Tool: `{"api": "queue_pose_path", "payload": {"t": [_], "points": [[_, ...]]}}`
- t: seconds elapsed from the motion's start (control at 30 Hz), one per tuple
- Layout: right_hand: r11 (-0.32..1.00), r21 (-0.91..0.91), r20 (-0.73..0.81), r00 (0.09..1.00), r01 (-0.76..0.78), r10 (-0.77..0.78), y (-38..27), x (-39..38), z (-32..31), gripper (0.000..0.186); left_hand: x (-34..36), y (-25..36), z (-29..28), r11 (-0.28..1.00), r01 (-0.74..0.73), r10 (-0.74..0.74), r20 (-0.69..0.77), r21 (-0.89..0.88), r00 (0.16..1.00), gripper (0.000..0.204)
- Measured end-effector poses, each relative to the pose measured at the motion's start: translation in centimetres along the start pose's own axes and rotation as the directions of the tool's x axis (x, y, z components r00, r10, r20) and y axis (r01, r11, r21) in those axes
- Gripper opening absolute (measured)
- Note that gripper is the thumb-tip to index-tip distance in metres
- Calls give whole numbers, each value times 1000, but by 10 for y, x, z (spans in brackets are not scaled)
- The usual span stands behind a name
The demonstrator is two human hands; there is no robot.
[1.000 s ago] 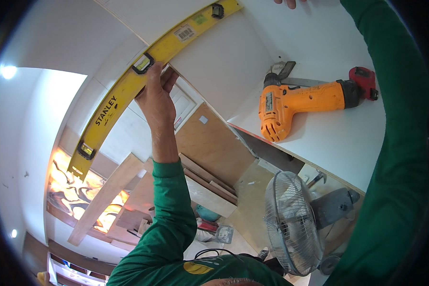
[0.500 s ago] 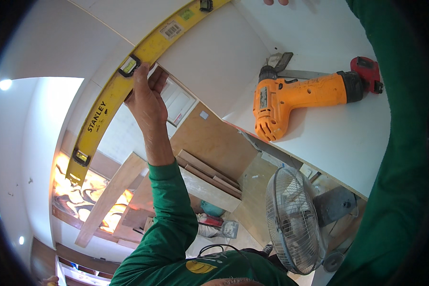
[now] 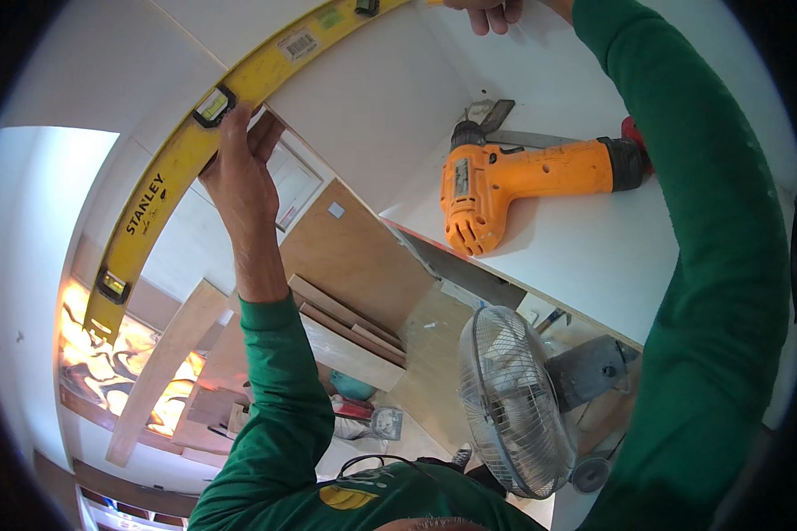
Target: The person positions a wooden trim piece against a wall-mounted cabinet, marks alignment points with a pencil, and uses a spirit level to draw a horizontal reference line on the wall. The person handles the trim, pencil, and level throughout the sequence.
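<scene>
My left hand grips a long yellow spirit level near its middle vial, thumb on the front face and fingers behind. The level slants up to the right along the edge of a white panel and runs out of the top of the view. At the top edge, my right hand shows curled fingers beside a thin yellow-orange end, cut off by the frame. Below it, on a white shelf surface, lies an orange cordless drill. A metal square lies behind the drill.
My right sleeve partly hides a red tool at the drill's base. A standing fan is below the shelf edge. Wooden boards lie lower down, and a plank leans before a lit, swirl-patterned panel.
My right hand has come further into view at the top, and its forearm has swung inward, covering most of the red tool. The view has shifted; my left hand still grips the level.
</scene>
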State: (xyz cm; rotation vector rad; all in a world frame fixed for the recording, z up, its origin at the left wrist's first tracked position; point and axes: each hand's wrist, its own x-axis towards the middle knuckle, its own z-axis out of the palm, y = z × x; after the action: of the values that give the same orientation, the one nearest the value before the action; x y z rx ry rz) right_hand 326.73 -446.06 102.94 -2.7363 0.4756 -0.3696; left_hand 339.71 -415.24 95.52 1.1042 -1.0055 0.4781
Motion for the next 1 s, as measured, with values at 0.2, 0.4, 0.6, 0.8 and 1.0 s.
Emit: {"api": "queue_pose_path", "payload": {"t": [0.2, 0.4, 0.6, 0.8, 1.0], "points": [[978, 3, -101, 973, 209, -208, 11, 46, 26, 29, -1, 3, -5, 999, -8, 8, -6, 46, 1000, 36], [974, -39, -211, 951, 223, -226, 1, 41, 30, 26, -3, 2, -6, 998, -15, 15, 0, 59, 1000, 36], [981, -108, -180, 967, 163, -181, -4, 42, 32, 24, -2, 1, -8, 998, -30, 30, 6, 57, 1000, 38], [968, -152, -155, 963, 198, -222, -3, 43, 34, 27, -2, 0, -11, 997, -27, 27, 1, 71, 1000, 37], [978, -151, -168, 972, 142, -167, -4, 36, 30, 28, -2, 1, -7, 998, -29, 29, 7, 51, 1000, 37]]}}
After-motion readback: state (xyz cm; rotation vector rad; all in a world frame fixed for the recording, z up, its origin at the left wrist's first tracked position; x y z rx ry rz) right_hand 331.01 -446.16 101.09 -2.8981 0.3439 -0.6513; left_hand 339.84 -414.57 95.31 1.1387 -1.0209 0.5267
